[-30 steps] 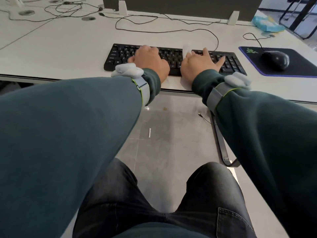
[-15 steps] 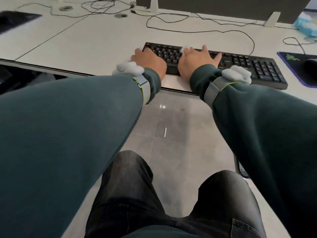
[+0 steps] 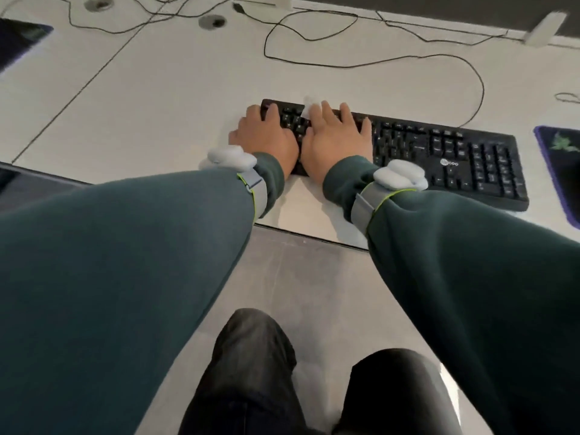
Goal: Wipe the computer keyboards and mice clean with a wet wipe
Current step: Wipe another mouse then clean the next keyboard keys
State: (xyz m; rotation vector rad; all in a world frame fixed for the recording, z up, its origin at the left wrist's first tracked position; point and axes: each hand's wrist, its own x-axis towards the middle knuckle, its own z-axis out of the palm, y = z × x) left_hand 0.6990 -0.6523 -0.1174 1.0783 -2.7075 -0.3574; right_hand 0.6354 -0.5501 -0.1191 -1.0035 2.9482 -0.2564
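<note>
A black keyboard (image 3: 439, 155) lies on the white desk (image 3: 157, 98) near its front edge. My left hand (image 3: 263, 136) rests on the keyboard's left end with its fingers spread over the keys. Right beside it, my right hand (image 3: 335, 136) lies flat on the keys and presses a white wet wipe (image 3: 309, 105), whose tip sticks out past the index finger. Most of the wipe is hidden under that hand. No mouse is in view.
A dark mouse pad with a green logo (image 3: 558, 152) shows at the right edge, another dark pad (image 3: 18, 39) at the far left. Black cables (image 3: 376, 62) loop behind the keyboard. A round cable hole (image 3: 213, 22) and a white screen foot (image 3: 544, 29) sit further back.
Both hands have slid along the keys to the keyboard's left end, the right one taking the wipe with it. The view swung left, so the mouse and blue packet dropped out.
</note>
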